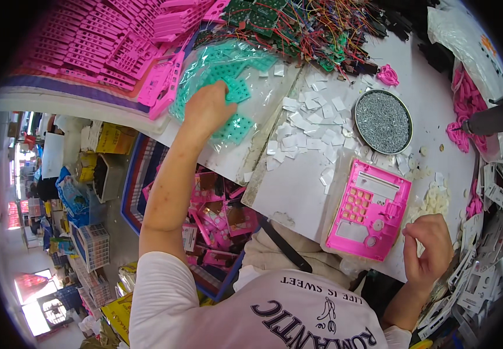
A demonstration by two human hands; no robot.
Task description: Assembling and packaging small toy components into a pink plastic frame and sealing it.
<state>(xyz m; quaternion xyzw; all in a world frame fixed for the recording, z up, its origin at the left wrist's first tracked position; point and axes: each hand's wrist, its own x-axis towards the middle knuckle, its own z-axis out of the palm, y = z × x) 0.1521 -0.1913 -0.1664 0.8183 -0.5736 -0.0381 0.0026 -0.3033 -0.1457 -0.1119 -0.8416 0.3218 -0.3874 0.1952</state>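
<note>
My left hand [209, 109] reaches over a clear plastic bag [263, 96] of teal rubber keypads [234, 128]. Its fingers and thumb are closed at the edge of one teal keypad [238, 89]. In front of me on the white table lies a pink plastic housing [368, 210], its inside facing up, with square key holes and a long window. Just right of the housing hovers my right hand [429, 247], apart from it, thumb and forefinger curled together. Whether anything small sits between those fingertips is hidden.
Beyond the housing stand a round tin of small screws [383, 122] and scattered white square pieces [309, 125]. Pink housings [100, 46] are stacked far left. Circuit boards with wires [321, 29] heap at the back. A blue-rimmed crate [128, 192] holds pink parts; white panels [478, 285] pile at right.
</note>
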